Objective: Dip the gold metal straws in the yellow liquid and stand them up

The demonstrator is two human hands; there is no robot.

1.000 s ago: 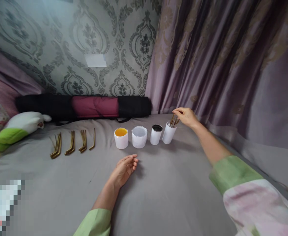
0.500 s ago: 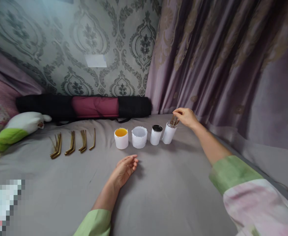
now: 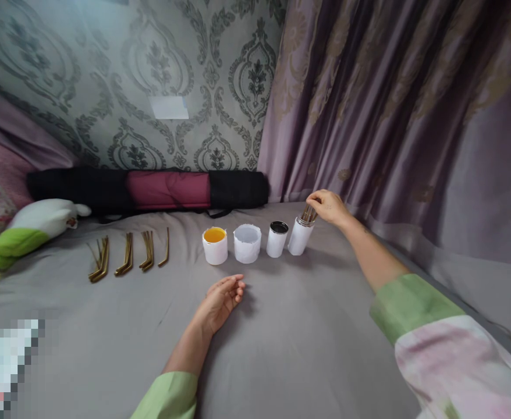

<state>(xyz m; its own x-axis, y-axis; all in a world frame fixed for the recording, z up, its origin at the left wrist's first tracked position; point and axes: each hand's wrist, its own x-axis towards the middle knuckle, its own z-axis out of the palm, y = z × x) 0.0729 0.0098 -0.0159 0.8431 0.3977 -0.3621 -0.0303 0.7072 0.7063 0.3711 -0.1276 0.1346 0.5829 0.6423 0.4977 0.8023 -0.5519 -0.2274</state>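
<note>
My right hand (image 3: 327,206) is closed in a pinch at the tops of thin gold-brown straws (image 3: 310,211) that stand in a slim white-wrapped can (image 3: 300,237). Its fingers partly hide the straw ends. Resting on the grey sheet, my left hand (image 3: 224,299) is open, fingers loosely curled and holding nothing. Beyond it a row runs toward the slim can: a white cup with a yellow inside (image 3: 215,251), a white tub (image 3: 247,250) and a white can with a dark inside (image 3: 277,243). Bent gold-brown straws lie at the left in bunches (image 3: 100,265), plus a lone bent straw (image 3: 166,247).
A long black and maroon bag (image 3: 168,189) lies along the patterned wall. At the left is a green and white plush toy (image 3: 37,227). Purple curtains (image 3: 369,105) hang down on the right side, close behind the slim can. A blurred patch covers the lower left corner.
</note>
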